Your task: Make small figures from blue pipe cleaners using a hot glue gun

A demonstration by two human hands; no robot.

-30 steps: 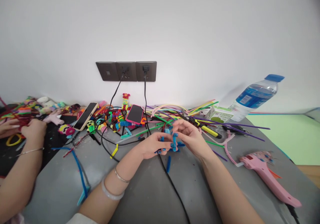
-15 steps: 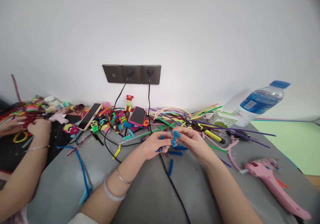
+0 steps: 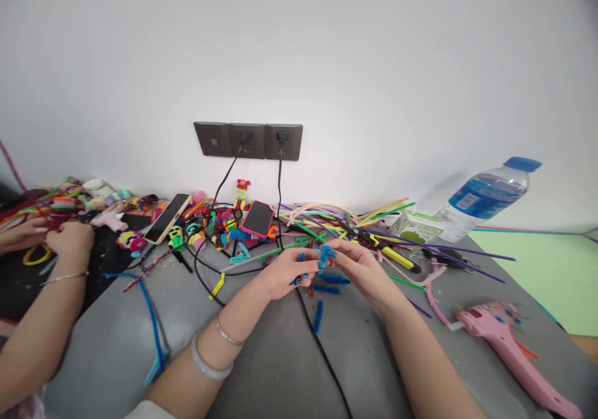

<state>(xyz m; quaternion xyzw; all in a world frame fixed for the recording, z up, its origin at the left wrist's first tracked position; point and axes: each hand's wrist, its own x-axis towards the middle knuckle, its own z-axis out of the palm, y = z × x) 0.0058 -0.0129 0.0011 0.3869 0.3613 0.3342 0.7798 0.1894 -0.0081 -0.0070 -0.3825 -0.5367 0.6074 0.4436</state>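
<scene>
My left hand [image 3: 288,272] and my right hand [image 3: 360,268] meet above the grey table [image 3: 261,369], both pinched on a small blue pipe-cleaner piece [image 3: 326,254] held between their fingertips. Short blue pipe-cleaner bits [image 3: 319,314] lie on the table just under and in front of the hands. A black cable [image 3: 322,350] runs beneath my hands toward me.
A pink glue gun [image 3: 511,344] lies at the right, a water bottle [image 3: 486,196] leans behind it. Coloured pipe cleaners [image 3: 346,216], cutters with yellow handles [image 3: 387,252] and two phones [image 3: 258,218] clutter the back. Another person's hands [image 3: 65,240] work at the left.
My hands stay together on the blue piece, turning it slightly. The view has tipped up a little, so everything sits lower in the frame.
</scene>
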